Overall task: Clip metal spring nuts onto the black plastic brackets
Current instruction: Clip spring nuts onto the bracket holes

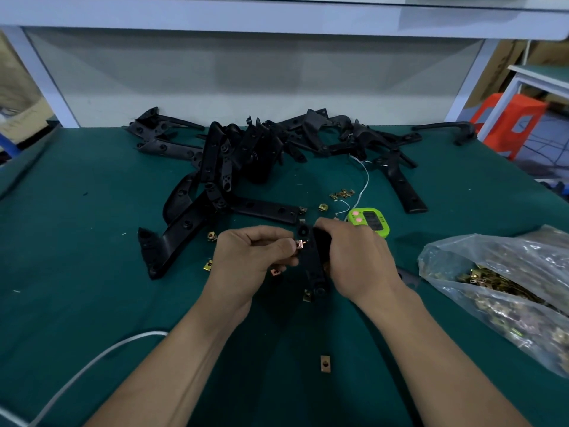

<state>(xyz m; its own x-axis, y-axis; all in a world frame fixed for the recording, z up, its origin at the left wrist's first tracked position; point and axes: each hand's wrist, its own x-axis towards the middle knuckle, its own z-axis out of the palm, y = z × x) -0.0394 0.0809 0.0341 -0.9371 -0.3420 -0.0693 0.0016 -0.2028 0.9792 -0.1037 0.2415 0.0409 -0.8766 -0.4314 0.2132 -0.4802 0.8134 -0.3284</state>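
1. Two hands meet at mid-table. Left hand [246,257]: thumb and fingertips pinch a nut [300,244] against the left edge of a bracket [312,266]. Whether the nut is seated on that edge or only touching it: cannot tell.
2. Right hand [354,257]: curled round the bracket from the right. Its fingertips are hidden behind the black plastic. The bracket is held above the mat [92,241], long axis running toward the camera. A round boss shows at the far end, between the hands.
3. Second nut [275,271] shows under the left hand, mostly covered.
4. Loose nuts [325,363] lie on the mat around the hands: one between the forearms, two left of the left hand, one just beside the bracket's near end, and a small cluster beyond the hands.
5. Timer [369,224], green, just behind the right hand, which hides its near left corner. Display unreadable.
6. Bag [492,272], clear plastic, to the right, holding many nuts. Cut off by the right edge of the view.
7. Pile [261,149] of black brackets across the back of the mat, tangled and overlapping. Count not possible.
8. Cable [92,362], white, runs off at the bottom left corner.
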